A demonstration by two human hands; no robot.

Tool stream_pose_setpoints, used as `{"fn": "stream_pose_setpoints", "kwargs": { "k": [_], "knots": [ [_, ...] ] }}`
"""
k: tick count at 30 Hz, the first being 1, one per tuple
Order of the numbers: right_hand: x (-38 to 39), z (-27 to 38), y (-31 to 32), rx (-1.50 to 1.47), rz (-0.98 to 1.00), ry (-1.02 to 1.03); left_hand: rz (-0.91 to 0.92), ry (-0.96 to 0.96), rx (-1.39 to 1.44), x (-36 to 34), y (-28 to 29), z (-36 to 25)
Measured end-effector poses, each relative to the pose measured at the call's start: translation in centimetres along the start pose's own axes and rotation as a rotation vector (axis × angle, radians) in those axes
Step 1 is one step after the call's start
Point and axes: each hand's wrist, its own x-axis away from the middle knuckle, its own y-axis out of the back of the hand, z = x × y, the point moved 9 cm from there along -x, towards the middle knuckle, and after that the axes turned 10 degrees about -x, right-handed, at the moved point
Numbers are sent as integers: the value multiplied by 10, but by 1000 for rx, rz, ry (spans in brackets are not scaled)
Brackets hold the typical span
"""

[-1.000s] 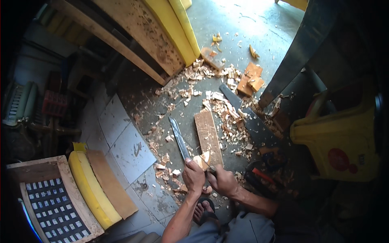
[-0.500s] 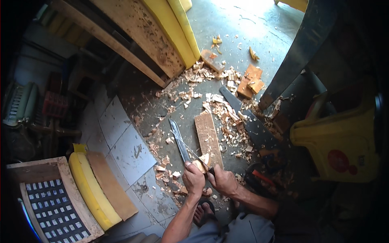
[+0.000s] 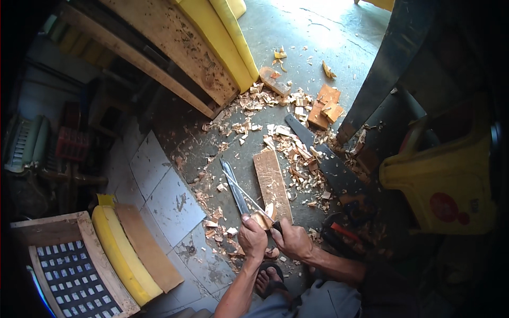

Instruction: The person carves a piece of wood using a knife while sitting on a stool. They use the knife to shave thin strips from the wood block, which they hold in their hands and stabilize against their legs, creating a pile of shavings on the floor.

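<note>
My left hand [image 3: 252, 238] is closed around the near end of a long knife [image 3: 236, 190], whose broad grey blade points away from me. My right hand [image 3: 293, 239] grips the dark handle of a thin metal rod [image 3: 249, 197], perhaps a round file; it slants up to the left and crosses the blade near its far end. Just beyond my hands, a small pale wood piece [image 3: 260, 219] shows, its lower part hidden. A flat wooden board [image 3: 272, 177] lies on the floor to the right of the blade.
Wood shavings [image 3: 289, 142] litter the floor around a handsaw [image 3: 313, 143] and wood blocks [image 3: 322, 108]. A yellow-edged wooden frame [image 3: 212, 69] stands at the far left. A yellow plastic stool [image 3: 424, 169] is at right, a webbed wooden frame [image 3: 82, 249] at near left.
The rod and knife keep nearly the same crossed position, with only a slight shift between them. The whole view has moved a little. Both hands keep their grips.
</note>
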Motion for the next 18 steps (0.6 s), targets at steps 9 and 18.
{"fn": "stream_pose_setpoints", "kwargs": {
  "k": [9,18],
  "knots": [
    [5,17,19,-300,-210,189,62,53,24,1,-3,11],
    [-3,10,2,-172,-24,42,41,68,33,1,-2,12]
  ]
}}
